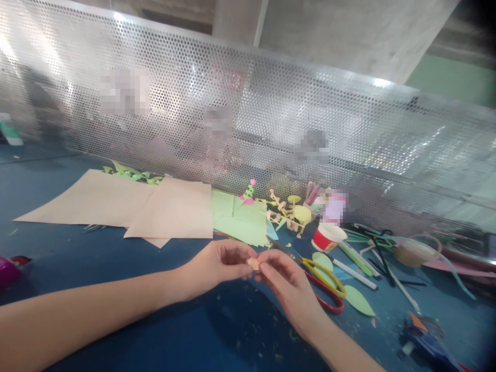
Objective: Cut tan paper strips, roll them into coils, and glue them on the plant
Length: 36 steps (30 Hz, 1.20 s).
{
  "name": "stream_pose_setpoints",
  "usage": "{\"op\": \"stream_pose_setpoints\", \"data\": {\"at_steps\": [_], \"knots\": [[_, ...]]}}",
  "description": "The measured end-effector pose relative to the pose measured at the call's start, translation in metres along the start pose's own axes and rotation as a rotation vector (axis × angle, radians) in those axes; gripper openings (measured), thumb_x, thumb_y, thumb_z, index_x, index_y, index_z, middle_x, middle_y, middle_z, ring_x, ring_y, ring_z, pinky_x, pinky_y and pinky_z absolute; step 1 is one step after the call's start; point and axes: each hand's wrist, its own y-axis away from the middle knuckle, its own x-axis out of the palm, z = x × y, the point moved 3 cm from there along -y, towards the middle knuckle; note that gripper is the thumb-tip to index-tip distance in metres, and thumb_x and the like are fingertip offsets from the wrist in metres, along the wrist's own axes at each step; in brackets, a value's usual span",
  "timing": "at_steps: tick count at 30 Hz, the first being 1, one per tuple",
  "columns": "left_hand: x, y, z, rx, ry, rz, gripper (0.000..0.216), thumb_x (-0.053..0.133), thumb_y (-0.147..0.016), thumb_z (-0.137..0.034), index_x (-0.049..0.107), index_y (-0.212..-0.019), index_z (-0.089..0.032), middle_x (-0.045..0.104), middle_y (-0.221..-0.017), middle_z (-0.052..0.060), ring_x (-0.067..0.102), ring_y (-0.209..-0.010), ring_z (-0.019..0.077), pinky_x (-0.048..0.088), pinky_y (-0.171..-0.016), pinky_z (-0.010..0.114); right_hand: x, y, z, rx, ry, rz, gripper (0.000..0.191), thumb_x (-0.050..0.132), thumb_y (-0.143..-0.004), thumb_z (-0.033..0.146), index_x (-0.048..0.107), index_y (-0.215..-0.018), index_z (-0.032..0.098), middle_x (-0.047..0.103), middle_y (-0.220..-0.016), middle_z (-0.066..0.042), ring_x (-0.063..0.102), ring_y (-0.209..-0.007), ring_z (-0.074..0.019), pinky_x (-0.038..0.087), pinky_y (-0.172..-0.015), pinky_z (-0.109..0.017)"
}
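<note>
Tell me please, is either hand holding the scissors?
No, the scissors lie on the table while the left hand and right hand pinch a small paper piece.

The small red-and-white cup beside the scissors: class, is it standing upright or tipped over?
Upright. The cup stands on its base on the blue table, its white rim facing up, just beyond the scissors. Its contents cannot be made out.

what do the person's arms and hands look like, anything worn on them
Both forearms are bare up to the picture's edge: no sleeves, gloves, watch or bracelets show. The left hand and right hand carry no visible rings or markings; the blur hides finer detail.
</note>
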Motion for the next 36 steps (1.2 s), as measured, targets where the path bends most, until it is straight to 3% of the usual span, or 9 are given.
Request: {"op": "stream_pose_setpoints", "data": {"at_steps": [11,23,36], "knots": [[-0.0001,0.0004,0.0015,-0.008,0.024,-0.033,0.02,0.066,-0.073,-0.026,0.061,-0.089,-0.015,0.065,-0.08,0.002,0.062,-0.077,0.0144,0.047,-0.077,0.032,-0.0007,-0.0005,0.0018,0.02,0.044,0.004,0.021,0.061,-0.077,0.032,0.052,-0.093,0.024,0.059,-0.081,0.001,0.056,-0.073,-0.013,0.047,-0.073,-0.028],[0.0006,-0.0008,0.0022,-0.007,-0.01,-0.029,0.018,0.064,-0.075,-0.026,0.062,-0.089,-0.016,0.066,-0.08,0.002,0.061,-0.077,0.0127,0.045,-0.076,0.029,-0.0042,-0.0034,0.0062,0.022,0.136,0.047,0.015,0.062,-0.076,0.033,0.06,-0.083,0.019,0.062,-0.077,0.0,0.059,-0.074,-0.014,0.047,-0.075,-0.03],[0.0006,-0.0002,0.0034,-0.026,-0.024,-0.045,0.018,0.065,-0.074,-0.027,0.062,-0.088,-0.016,0.066,-0.08,0.002,0.061,-0.076,0.0124,0.045,-0.074,0.027,-0.0063,-0.0039,0.0047,0.029,0.197,0.067,0.015,0.061,-0.077,0.032,0.056,-0.083,0.019,0.06,-0.077,0.001,0.058,-0.075,-0.0132,0.045,-0.074,-0.027]]}}
